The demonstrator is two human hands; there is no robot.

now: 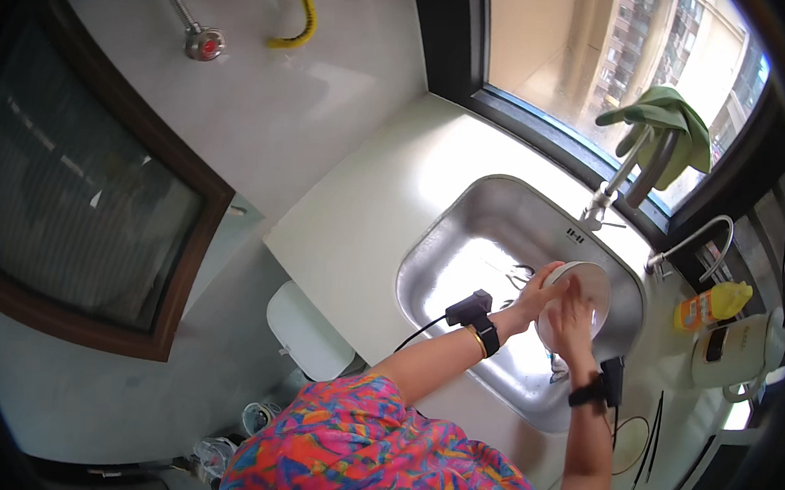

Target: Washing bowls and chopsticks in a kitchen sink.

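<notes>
Over the stainless steel sink, my left hand grips the rim of a white bowl, which is tilted with its hollow towards me. My right hand lies against the inside of the bowl, its fingers spread and slightly blurred. Dark-handled scissors or a similar utensil lie in the sink to the left of the bowl. Beneath my right hand, a small crumpled item shows at the sink's near side; what it is I cannot tell. Both wrists wear black straps with small devices.
Green rubber gloves hang on the main faucet. A thin curved tap, a yellow bottle and a pale lidded container stand right of the sink. Black chopsticks lie on the counter. A brown-framed cabinet door juts out at left.
</notes>
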